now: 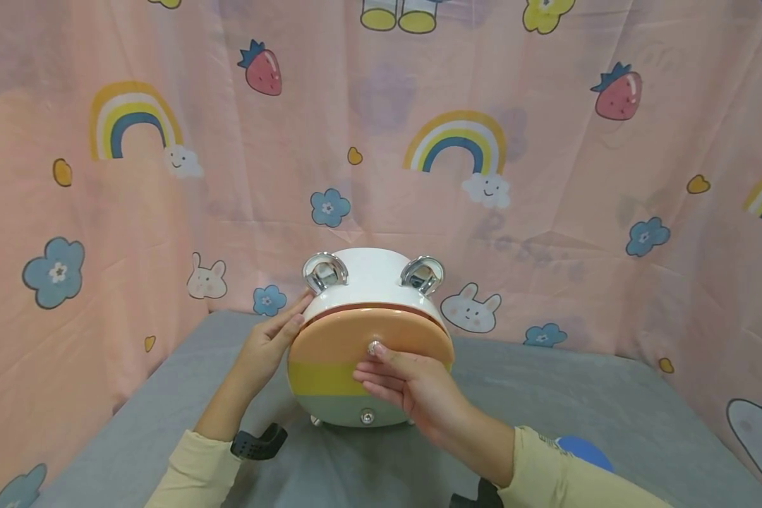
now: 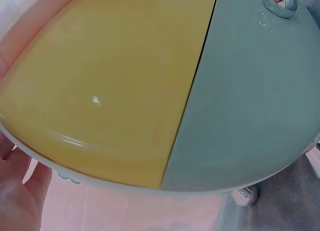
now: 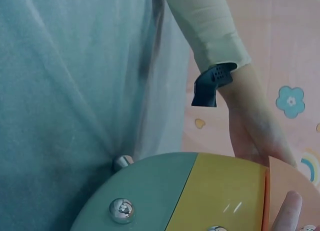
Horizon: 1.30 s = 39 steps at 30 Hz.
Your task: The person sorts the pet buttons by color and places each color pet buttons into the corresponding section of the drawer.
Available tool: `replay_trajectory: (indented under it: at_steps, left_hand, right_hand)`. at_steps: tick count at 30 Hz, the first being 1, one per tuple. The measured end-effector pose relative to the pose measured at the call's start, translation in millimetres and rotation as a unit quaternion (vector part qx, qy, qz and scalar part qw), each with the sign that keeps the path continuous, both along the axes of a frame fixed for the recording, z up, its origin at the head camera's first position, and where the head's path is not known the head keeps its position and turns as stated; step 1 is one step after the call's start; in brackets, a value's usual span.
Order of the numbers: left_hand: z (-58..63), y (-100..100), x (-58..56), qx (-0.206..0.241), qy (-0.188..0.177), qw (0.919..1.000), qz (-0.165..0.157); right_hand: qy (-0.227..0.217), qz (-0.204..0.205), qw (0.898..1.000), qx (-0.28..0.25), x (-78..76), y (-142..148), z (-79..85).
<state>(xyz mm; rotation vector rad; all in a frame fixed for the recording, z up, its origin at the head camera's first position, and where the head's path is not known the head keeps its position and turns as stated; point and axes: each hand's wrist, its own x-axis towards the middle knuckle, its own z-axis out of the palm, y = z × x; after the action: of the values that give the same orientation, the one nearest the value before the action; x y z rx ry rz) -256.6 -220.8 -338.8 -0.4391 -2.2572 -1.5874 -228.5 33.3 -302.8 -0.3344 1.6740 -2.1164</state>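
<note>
A round-fronted drawer box (image 1: 375,282) with a white shell and two silver ear-shaped rings stands on the grey surface. Its front has an orange drawer (image 1: 336,339), a yellow band (image 2: 115,91) and a green band (image 2: 240,106). The orange front juts out slightly past the yellow one. My right hand (image 1: 425,395) pinches the orange drawer's silver knob (image 1: 374,347) with the thumb against it. Against the box's left side rests my left hand (image 1: 263,356), fingers extended along the shell. Another silver knob (image 1: 367,416) shows on the green band; the yellow band's knob (image 3: 217,228) is hidden in the head view.
Grey cloth (image 1: 609,395) covers the table. Behind it hangs a pink curtain (image 1: 381,197) printed with rainbows, strawberries and rabbits. Part of a round blue object (image 1: 584,451) shows beside the right sleeve (image 1: 565,473). Short silver feet (image 2: 245,195) hold up the box.
</note>
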Motion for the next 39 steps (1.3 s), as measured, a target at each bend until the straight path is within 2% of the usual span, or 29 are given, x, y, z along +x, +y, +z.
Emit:
replay_trajectory:
  at_steps: [12, 25, 39]
  left_hand:
    - [-1.0, 0.5, -1.2, -0.003, 0.006, 1.0000, -0.003]
    - [-1.0, 0.1, -2.6, -0.010, 0.003, 0.9999, 0.008]
    - [1.2, -1.4, 0.0, -0.023, -0.007, 0.9997, 0.009]
  right_hand:
    - [0.003, -0.011, 1.000, 0.000, -6.8, -3.4, 0.1]
    - [0.018, -0.008, 1.000, 0.006, -15.3, -4.9, -2.0]
    - [0.040, 0.004, 0.999, 0.034, -14.8, 0.8, -6.2]
